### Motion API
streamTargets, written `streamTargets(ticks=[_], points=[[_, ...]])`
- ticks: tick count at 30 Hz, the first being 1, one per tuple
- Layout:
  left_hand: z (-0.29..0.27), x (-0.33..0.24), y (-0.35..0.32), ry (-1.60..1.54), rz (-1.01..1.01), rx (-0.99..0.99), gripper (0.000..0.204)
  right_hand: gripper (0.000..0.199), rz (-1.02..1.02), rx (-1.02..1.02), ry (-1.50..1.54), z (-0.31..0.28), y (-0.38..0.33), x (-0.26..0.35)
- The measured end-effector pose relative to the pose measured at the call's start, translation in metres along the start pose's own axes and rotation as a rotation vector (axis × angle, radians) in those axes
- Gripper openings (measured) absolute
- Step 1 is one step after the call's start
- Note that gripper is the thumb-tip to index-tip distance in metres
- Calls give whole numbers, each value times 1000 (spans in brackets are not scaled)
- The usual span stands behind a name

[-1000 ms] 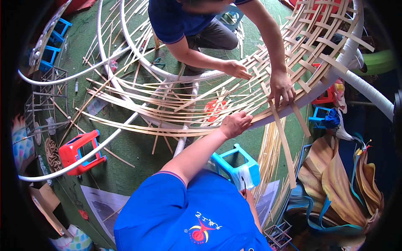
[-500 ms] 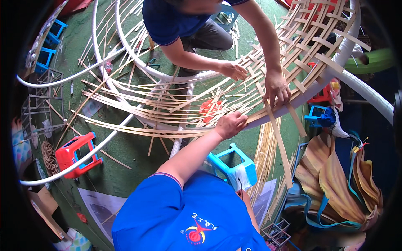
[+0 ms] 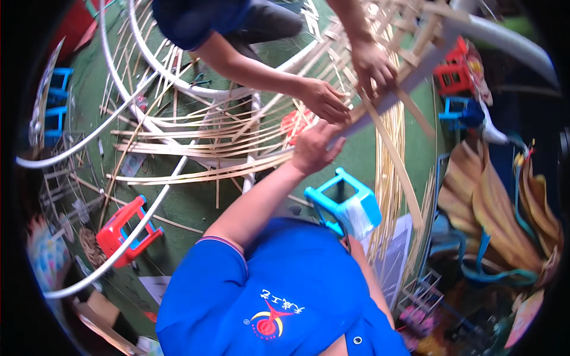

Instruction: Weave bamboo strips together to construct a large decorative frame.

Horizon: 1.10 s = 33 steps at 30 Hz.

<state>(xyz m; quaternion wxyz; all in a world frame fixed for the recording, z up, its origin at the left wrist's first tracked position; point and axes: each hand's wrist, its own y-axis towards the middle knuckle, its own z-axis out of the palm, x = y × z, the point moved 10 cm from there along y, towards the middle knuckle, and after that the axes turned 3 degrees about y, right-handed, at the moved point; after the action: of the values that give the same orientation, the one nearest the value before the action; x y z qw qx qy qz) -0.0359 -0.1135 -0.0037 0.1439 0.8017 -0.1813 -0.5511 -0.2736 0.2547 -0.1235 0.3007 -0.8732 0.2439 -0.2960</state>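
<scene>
My left hand (image 3: pixel 314 146) is closed round the ends of the outer bamboo strips (image 3: pixel 231 170), at the white wrapped rim of a large woven frame. Its thumb sticks out to the right. Down at my right side, my right forearm (image 3: pixel 369 276) shows beside my blue shirt; the shirt mostly hides that hand. Across the frame, a co-worker's one hand (image 3: pixel 325 99) reaches flat, just above mine. The co-worker's other hand (image 3: pixel 374 68) presses on the rim (image 3: pixel 392 98) by the lattice of woven strips (image 3: pixel 409 38). A loose strip (image 3: pixel 393 157) hangs down from there.
A light blue stool (image 3: pixel 347 204) stands close before me, with long strips (image 3: pixel 389 190) lying behind it. On the left are a red stool (image 3: pixel 127 231) and curved white tubes (image 3: pixel 139 228). Large brown leaf-shaped pieces (image 3: pixel 484 207) lie at the right.
My view has shifted and blurred. My left hand has turned with its thumb out. The co-worker's nearer hand has moved along the rim close to mine.
</scene>
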Motion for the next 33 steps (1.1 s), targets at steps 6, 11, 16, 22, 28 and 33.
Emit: streamTargets(ticks=[6,11,16,22,28,33], points=[[14,-11,-87,222,203,346,40,35,98,-68,66,-16,3,-6],[35,-20,-179,240,152,599,29,27,64,-143,214,7,-9,-58],[51,-13,-257,402,-104,690,19,16,94,-163,349,39,-41,-144],[43,-14,-342,644,-331,725,18,11,219,-142,435,86,-88,-279],[3,-18,-427,796,-729,668,19,9,437,50,441,114,-145,-387],[6,-33,-459,768,-831,656,20,7,419,99,425,104,-161,-398]])
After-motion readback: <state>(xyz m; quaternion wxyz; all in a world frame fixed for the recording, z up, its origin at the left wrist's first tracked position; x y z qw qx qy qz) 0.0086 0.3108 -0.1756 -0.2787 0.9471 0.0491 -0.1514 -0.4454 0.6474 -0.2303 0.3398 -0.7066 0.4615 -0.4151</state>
